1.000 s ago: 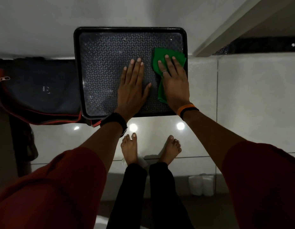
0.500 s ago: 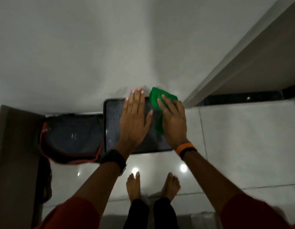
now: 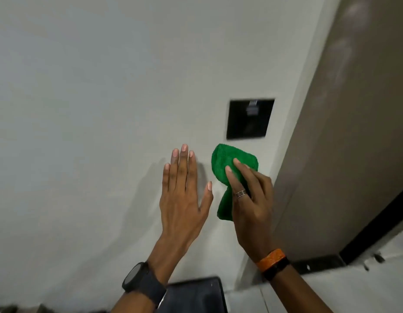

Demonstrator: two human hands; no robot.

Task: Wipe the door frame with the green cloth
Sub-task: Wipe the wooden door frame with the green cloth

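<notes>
My right hand grips the green cloth, which is bunched and raised in front of the white wall, a little left of the door frame. The pale frame edge runs diagonally from the top right down to the floor, with the brown door face beside it. My left hand is flat with fingers apart, held up against or just off the wall, left of the cloth. It holds nothing.
A black switch plate is on the wall just above the cloth. The top edge of a black tray shows at the bottom, between my forearms. A dark threshold strip lies at the door's foot.
The view has tilted up from the floor tray to the wall. Both hands lifted off the tray, the right one carrying the cloth up towards the switch plate and frame.
</notes>
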